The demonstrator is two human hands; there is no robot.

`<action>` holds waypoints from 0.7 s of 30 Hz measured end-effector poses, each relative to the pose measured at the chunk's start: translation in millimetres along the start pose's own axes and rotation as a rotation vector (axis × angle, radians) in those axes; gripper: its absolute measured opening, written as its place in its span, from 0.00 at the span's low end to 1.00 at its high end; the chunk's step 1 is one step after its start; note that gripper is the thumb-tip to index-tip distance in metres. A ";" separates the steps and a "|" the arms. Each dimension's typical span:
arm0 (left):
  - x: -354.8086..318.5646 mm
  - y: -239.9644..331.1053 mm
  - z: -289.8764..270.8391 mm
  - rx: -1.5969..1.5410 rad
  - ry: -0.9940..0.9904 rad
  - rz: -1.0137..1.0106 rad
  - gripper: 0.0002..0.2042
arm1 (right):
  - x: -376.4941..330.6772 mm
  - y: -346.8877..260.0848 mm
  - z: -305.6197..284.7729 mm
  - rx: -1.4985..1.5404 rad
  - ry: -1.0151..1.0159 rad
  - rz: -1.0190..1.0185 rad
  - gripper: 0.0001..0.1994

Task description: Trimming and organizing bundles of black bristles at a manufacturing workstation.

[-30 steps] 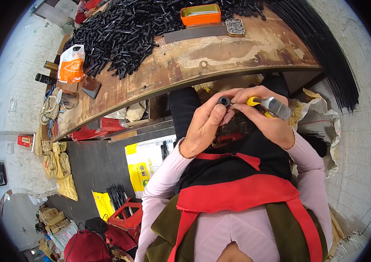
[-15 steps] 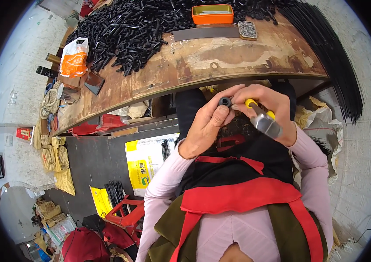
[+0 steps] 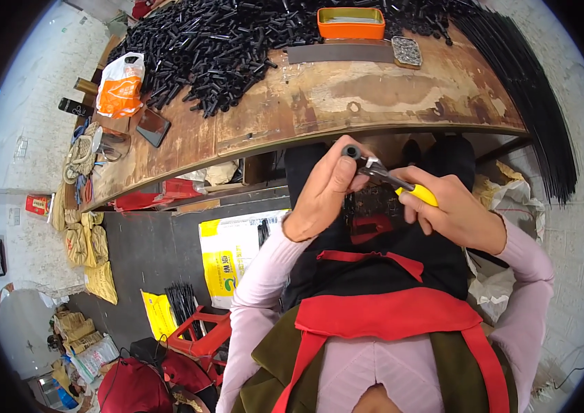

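Note:
My left hand (image 3: 325, 182), raised in front of my lap, is closed around a short black tube (image 3: 352, 151). Its round hollow end faces up between thumb and fingers. My right hand (image 3: 453, 206) grips the yellow handle (image 3: 421, 194) of a hand tool. The tool's metal head (image 3: 374, 166) is right beside the tube, close to my left fingertips. Whether it touches the tube, I cannot tell, and the tool's exact kind is unclear.
A worn wooden table (image 3: 285, 124) carries a heap of black tubes (image 3: 196, 55), an orange tin (image 3: 350, 26), a small tray (image 3: 407, 51), a flat grey strip (image 3: 337, 54), a phone (image 3: 152, 128) and a plastic bag (image 3: 121, 86). Long black rods (image 3: 526, 82) hang over its right end.
The metal tool head has swung from facing me to beside the tube. My right hand has moved right and down, while my left hand with the tube has shifted slightly.

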State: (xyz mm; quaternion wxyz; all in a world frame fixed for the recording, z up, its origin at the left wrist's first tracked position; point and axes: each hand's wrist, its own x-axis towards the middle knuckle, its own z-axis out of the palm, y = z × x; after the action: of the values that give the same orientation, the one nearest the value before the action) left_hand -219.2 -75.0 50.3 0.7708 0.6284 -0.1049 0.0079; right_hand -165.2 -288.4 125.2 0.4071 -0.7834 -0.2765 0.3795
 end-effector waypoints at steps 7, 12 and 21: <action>-2.9 8.7 8.6 -0.010 -0.150 -0.009 0.23 | -20.5 7.6 -20.9 0.005 -0.071 -0.201 0.21; -8.5 16.3 18.6 0.147 -0.117 0.012 0.23 | -26.9 -16.2 -31.2 -0.058 -0.179 0.127 0.12; -14.5 23.2 22.0 0.104 -0.248 -0.052 0.22 | -55.0 -7.1 -20.1 0.129 -0.165 0.090 0.13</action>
State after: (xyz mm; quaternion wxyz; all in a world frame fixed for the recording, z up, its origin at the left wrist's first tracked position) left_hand -240.0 -89.7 74.4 0.7183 0.6660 -0.1825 -0.0845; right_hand -180.3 -334.2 159.2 0.4150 -0.7335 -0.2484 0.4776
